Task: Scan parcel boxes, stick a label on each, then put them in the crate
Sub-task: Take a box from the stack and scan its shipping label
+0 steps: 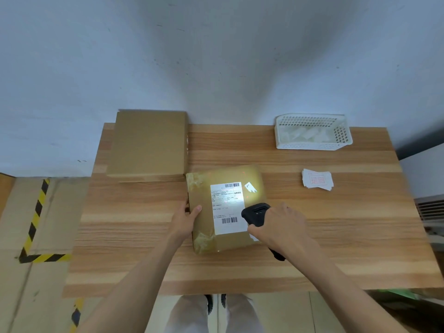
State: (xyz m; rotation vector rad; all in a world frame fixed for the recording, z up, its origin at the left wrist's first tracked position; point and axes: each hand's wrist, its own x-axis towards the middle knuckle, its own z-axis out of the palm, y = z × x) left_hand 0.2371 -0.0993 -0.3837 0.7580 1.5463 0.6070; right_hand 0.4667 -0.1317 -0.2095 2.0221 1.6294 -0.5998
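Note:
A brown parcel box (204, 186) lies flat in the middle of the wooden table (336, 248), with a white shipping label (228, 207) on top. My left hand (186, 218) grips its left edge, thumb on the top face. My right hand (281, 227) holds a black barcode scanner (255, 213) over the box's right side, and its light falls on the label. A stack of white labels with red print (317, 179) lies to the right. A white perforated crate (312, 132) stands at the back right.
A stack of flat brown parcel boxes (149, 145) sits at the table's back left, just behind the parcel. A pale wall rises behind the table. Yellow-black tape (36, 212) marks the floor on the left.

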